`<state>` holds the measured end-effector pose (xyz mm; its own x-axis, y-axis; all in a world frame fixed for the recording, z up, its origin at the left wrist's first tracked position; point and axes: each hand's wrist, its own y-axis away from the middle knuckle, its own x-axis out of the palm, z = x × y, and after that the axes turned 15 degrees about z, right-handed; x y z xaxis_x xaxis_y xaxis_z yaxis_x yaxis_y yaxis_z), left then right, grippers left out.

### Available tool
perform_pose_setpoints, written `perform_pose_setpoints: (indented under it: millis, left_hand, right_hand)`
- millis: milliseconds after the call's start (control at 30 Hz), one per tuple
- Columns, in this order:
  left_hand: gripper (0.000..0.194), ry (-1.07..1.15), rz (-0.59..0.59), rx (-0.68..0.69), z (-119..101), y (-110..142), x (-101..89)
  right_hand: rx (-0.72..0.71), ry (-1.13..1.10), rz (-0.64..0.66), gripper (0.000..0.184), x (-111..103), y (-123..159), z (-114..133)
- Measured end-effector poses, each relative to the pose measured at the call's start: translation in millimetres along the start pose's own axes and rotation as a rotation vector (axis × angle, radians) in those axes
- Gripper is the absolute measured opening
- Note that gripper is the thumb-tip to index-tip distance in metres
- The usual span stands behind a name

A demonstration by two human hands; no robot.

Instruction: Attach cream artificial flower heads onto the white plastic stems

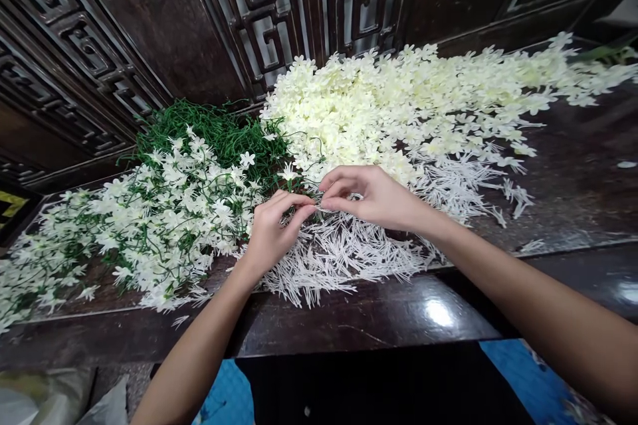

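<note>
My left hand (276, 226) is closed in a pinch, thumb against fingers, on what looks like a green artificial flower stem. A white flower head (288, 173) shows just above those fingers. My right hand (361, 194) meets it almost fingertip to fingertip, also pinched; anything between its fingers is too small to make out. Beneath both hands spreads a pile of thin white stamen-like pieces (343, 252). Behind the right hand lies a heap of loose cream-white petals (359, 99). Beside the left hand are white flowers on green stems (174, 219).
A tangle of bare green stems (209, 133) lies at the back, against a carved dark wooden panel (259, 6). Everything rests on a glossy dark wooden bench (379, 319). Plastic bags (50, 395) are at the lower left. Blue patterned fabric (226, 392) shows below the front edge.
</note>
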<state>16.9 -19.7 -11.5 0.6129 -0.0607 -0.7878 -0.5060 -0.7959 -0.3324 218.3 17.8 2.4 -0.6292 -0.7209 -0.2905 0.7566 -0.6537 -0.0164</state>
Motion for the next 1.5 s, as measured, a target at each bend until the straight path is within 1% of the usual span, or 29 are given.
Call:
perform_pose_setpoints:
  millis: [100,167,233,267,300,367,467,533,667,800,900,967,1033,1167,1233,1333,1400,1500]
  left_hand:
    - [0.004,0.024,0.015,-0.041,-1.4,0.3,-0.2]
    - [0.005,0.046,0.020,-0.078,-1.9,0.5,-0.3]
    - [0.006,0.074,-0.006,-0.120,-2.3,0.6,-0.8]
    - [0.006,0.089,-0.025,-0.142,-2.5,0.5,-1.1]
    - [0.006,0.101,-0.045,-0.164,-2.6,0.4,-1.5]
    - [0.006,0.116,-0.071,-0.194,-2.8,0.3,-2.3]
    - [0.006,0.129,-0.067,-0.213,-3.1,0.3,-2.9]
    - [0.006,0.137,-0.058,-0.215,-3.4,0.3,-3.0]
    - [0.006,0.135,-0.056,-0.223,-4.0,0.3,-3.1]
    - [0.006,0.102,-0.059,-0.217,-3.2,0.3,-2.8]
    - [0.006,0.083,-0.063,-0.193,-2.1,0.5,-2.3]
    - [0.006,0.072,-0.066,-0.167,-1.9,0.6,-2.1]
    - [0.006,0.061,-0.064,-0.149,-2.2,0.5,-2.1]
    - [0.007,0.043,-0.048,-0.133,-2.8,0.2,-2.6]
    - [0.007,0.032,-0.035,-0.123,-2.5,0.2,-2.6]
    - [0.007,0.023,-0.020,-0.116,-1.6,0.3,-2.0]
    - [0.007,0.019,-0.017,-0.108,-1.2,0.3,-1.5]
    - [0.006,0.007,-0.017,-0.090,-1.3,0.1,-1.0]
  right_hand:
    - [0.005,0.007,-0.002,0.021,0.0,-1.2,-0.1]
    - [0.016,0.112,-0.069,0.021,-4.1,-2.0,-3.4]
    - [0.034,0.335,-0.206,0.023,-10.1,-2.7,-9.9]
    - [0.021,0.500,-0.292,0.023,-12.8,-3.0,-14.1]
    - [0.025,0.637,-0.315,0.023,-14.9,-3.3,-18.4]
    - [0.055,0.795,-0.247,0.028,-16.5,-3.4,-26.6]
    - [0.053,0.958,-0.103,0.035,-13.5,-3.0,-34.0]
    - [0.046,1.019,-0.067,0.037,-10.7,-2.9,-34.9]
    - [0.044,1.000,-0.083,0.039,-8.1,-3.7,-30.4]
    - [0.050,0.863,-0.097,0.036,-7.2,-6.0,-25.3]
    - [0.036,0.756,-0.151,0.032,-7.9,-7.0,-24.7]
    - [0.024,0.723,-0.181,0.030,-8.8,-7.2,-25.5]
    - [0.027,0.733,-0.173,0.028,-8.8,-7.2,-26.6]
    - [0.048,0.781,-0.097,0.032,-5.0,-6.7,-29.8]
    - [0.076,0.816,-0.080,0.033,-2.6,-6.3,-32.1]
    - [0.112,0.872,-0.097,0.034,-1.1,-5.9,-34.1]
    - [0.111,0.891,-0.112,0.035,-1.9,-6.1,-33.4]
    - [0.088,0.862,-0.162,0.029,-4.6,-6.6,-29.6]
